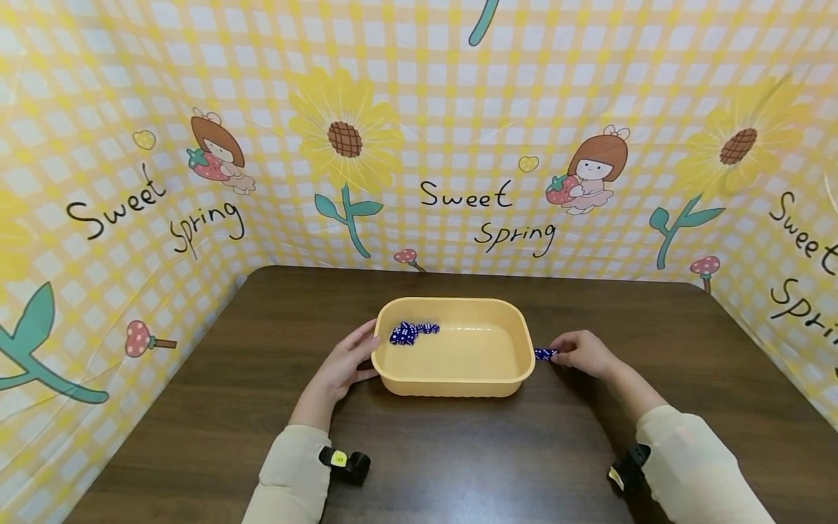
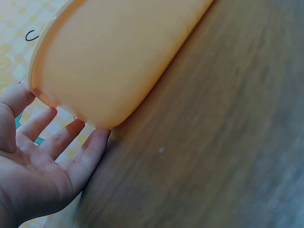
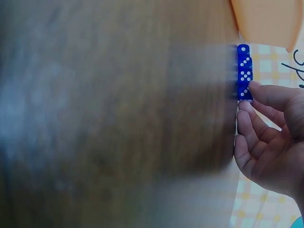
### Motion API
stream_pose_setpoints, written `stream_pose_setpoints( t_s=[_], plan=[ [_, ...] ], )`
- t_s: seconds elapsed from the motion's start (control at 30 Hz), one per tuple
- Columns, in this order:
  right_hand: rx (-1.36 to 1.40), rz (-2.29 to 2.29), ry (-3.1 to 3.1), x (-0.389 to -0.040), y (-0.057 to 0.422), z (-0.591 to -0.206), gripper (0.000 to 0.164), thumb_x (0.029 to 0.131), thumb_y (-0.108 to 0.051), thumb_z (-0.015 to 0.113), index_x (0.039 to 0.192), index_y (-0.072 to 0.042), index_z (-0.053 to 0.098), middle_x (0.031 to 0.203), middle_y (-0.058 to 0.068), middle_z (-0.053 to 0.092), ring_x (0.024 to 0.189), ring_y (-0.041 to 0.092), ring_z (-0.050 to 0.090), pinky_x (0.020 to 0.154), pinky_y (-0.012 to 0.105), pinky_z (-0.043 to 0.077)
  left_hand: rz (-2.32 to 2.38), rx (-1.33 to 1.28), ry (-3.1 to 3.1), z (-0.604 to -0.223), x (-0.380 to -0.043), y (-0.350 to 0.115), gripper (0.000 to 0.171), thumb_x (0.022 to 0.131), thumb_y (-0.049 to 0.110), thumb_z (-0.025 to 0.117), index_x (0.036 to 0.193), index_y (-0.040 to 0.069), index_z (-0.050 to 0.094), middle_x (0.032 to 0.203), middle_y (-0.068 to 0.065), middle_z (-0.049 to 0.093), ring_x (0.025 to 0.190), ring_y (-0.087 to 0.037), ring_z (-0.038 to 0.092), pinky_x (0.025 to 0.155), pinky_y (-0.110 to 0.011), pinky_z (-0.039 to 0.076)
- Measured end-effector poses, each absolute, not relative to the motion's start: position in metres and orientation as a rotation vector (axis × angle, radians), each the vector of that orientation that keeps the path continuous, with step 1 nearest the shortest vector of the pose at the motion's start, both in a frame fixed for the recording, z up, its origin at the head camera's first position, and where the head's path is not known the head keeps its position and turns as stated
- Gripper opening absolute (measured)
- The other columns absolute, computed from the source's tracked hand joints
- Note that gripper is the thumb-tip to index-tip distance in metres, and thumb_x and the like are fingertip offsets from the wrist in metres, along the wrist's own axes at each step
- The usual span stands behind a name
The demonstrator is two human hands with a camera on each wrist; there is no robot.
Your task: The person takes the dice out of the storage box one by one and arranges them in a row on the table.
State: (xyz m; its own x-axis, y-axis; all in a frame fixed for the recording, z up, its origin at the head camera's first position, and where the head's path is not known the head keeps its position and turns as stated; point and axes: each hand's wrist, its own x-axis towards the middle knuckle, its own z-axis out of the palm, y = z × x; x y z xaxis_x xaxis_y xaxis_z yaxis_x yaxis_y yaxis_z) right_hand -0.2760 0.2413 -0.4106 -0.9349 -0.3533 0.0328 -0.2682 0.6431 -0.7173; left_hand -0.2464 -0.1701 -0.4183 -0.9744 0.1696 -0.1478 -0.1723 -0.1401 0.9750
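Cream sleeves (image 1: 700,451) nearest, right hand (image 1: 584,352) pinches blue dice row (image 1: 543,354) by one end, long axis leftward to yellow tub (image 1: 452,388), left hand (image 1: 343,364) loosely spread against it.

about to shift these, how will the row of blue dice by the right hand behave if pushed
The row of blue dice may buckle or split, being separate cubes. Flat faces suggest sliding rather than rolling; small size suggests light weight.

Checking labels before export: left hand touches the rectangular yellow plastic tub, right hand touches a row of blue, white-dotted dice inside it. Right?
Not inside: the row of blue dice at the right hand is outside the yellow tub, on the brown wood-grain table. The head view shows it.
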Motion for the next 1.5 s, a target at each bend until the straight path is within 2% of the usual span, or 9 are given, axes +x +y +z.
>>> stream_pose_setpoints(
  t_s=[0.3,0.5,0.77,1.03,1.33,1.5],
  plan=[
    [-0.501,-1.204,2.732,-0.275,0.246,-0.402,0.022,0.075,-0.002,0.062,0.092,0.012,0.057,0.071,0.008,0.06,0.061,0.02,0.054,0.055,0.033,0.046,2.198,-0.004,1.915,-0.419,-0.246,-0.17,0.048,0.089,0.018,0.048,0.134,0.017,0.032,0.132,-0.014,0.033,0.108,-0.032,0.041,0.077,-0.045,0.042],
    [-0.493,-1.221,2.737,-0.275,0.251,-0.39,0.027,0.076,-0.005,0.062,0.096,0.012,0.055,0.076,0.009,0.06,0.066,0.022,0.056,0.059,0.035,0.046,2.213,-0.004,1.908,-0.42,-0.247,-0.17,0.049,0.088,0.019,0.05,0.134,0.017,0.032,0.132,-0.014,0.033,0.108,-0.031,0.042,0.077,-0.044,0.042],
    [-0.476,-1.16,2.785,-0.282,0.255,-0.369,0.03,0.078,-0.01,0.062,0.1,0.011,0.055,0.078,0.008,0.06,0.069,0.022,0.054,0.059,0.032,0.045,2.215,-0.009,1.898,-0.42,-0.246,-0.171,0.052,0.086,0.022,0.053,0.134,0.017,0.032,0.132,-0.013,0.033,0.108,-0.031,0.042,0.076,-0.044,0.043],
    [-0.489,-1.131,2.834,-0.289,0.25,-0.341,0.029,0.08,-0.013,0.061,0.1,0.007,0.056,0.078,0.007,0.059,0.071,0.024,0.054,0.062,0.035,0.045,2.22,0.001,1.894,-0.421,-0.247,-0.171,0.052,0.086,0.022,0.053,0.134,0.017,0.032,0.132,-0.013,0.033,0.108,-0.032,0.042,0.076,-0.044,0.043],
    [-0.447,-1.172,2.819,-0.298,0.235,-0.32,0.031,0.082,-0.017,0.059,0.104,0.005,0.055,0.087,0.013,0.059,0.079,0.028,0.054,0.07,0.041,0.045,2.218,-0.002,1.894,-0.421,-0.247,-0.171,0.052,0.086,0.022,0.053,0.134,0.017,0.032,0.132,-0.013,0.033,0.108,-0.031,0.042,0.077,-0.044,0.043],
    [-0.483,-1.182,2.83,-0.304,0.224,-0.313,0.03,0.082,-0.017,0.059,0.103,0.005,0.056,0.087,0.013,0.059,0.077,0.026,0.054,0.069,0.04,0.045,2.216,0.002,1.896,-0.42,-0.247,-0.171,0.05,0.088,0.02,0.051,0.134,0.017,0.031,0.133,-0.013,0.032,0.108,-0.031,0.041,0.077,-0.044,0.042]
  ],
)
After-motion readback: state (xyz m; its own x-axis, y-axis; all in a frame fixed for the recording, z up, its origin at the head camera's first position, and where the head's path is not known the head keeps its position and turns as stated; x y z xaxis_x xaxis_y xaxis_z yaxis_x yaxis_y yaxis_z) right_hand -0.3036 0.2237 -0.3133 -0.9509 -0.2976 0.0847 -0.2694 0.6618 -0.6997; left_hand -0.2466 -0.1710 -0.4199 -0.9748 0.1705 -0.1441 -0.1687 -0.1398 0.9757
